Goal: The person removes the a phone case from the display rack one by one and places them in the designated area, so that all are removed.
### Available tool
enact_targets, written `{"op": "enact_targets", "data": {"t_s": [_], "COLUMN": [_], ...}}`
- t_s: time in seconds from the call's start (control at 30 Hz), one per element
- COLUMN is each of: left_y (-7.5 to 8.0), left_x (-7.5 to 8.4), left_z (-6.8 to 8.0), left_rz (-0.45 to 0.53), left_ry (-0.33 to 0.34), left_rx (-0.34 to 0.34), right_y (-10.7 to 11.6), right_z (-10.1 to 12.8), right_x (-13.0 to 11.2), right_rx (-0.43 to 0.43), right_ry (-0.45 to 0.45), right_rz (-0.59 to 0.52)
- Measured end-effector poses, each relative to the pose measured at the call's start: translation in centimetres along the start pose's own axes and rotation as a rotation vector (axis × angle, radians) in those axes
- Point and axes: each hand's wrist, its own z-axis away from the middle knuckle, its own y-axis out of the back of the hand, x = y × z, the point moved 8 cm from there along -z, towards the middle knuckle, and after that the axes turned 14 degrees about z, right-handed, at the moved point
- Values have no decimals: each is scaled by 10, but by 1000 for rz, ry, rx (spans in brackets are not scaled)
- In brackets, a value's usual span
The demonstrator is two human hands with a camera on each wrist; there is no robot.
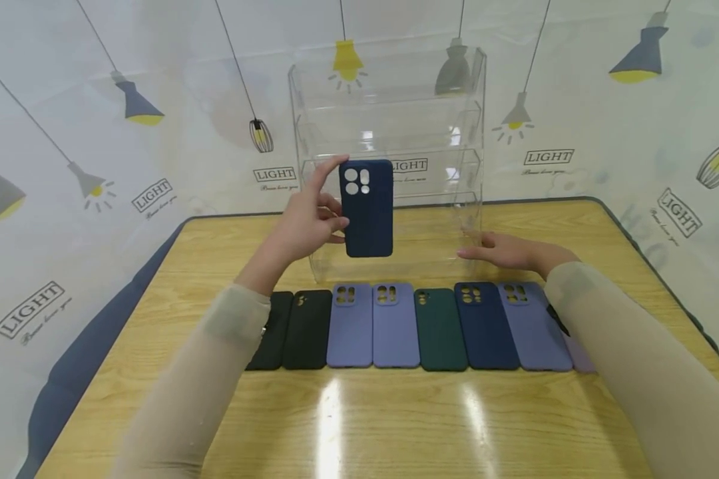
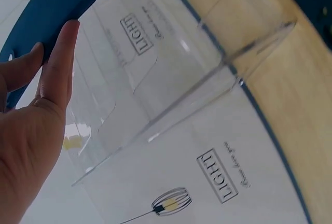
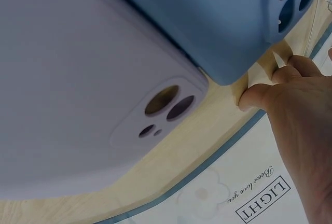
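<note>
My left hand [image 1: 311, 223] holds a navy phone case [image 1: 368, 223] upright by its left edge, with the camera cutouts at the top left. The index finger reaches the case's top corner; in the left wrist view, fingers lie along the blue case [image 2: 54, 6]. Behind the case stands a clear tiered rack [image 1: 389, 123]. Beside the rack's lower right side is my right hand [image 1: 506, 251], its fingers stretched toward the side panel. The right wrist view has its fingertips down at the tabletop, beyond a blue case and a pale lilac case [image 3: 78, 84].
In front of the rack lies a row of phone cases: black [image 1: 307, 329], lilac [image 1: 350, 336], dark green [image 1: 441, 332], navy [image 1: 488, 332] and others. My right sleeve [image 1: 629, 359] covers part of the row's right end. A lamp-printed cloth [image 1: 216, 86] surrounds the wooden table [image 1: 275, 426].
</note>
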Motion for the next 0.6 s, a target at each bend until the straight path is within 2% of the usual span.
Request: {"op": "enact_targets", "data": {"t_s": [0.17,0.3,0.6], "left_y": [-18,-26,-20], "left_x": [-18,-30,-53], "left_z": [11,18,37], "left_rz": [24,48,115], "left_ry": [48,84,204], "left_rx": [-27,-34,-18], "right_y": [0,0,1], "right_z": [1,2,0], "right_x": [2,3,2], "right_rx": [-1,-2,13], "right_ry": [-16,-23,4], "right_rz": [1,2,-9]}}
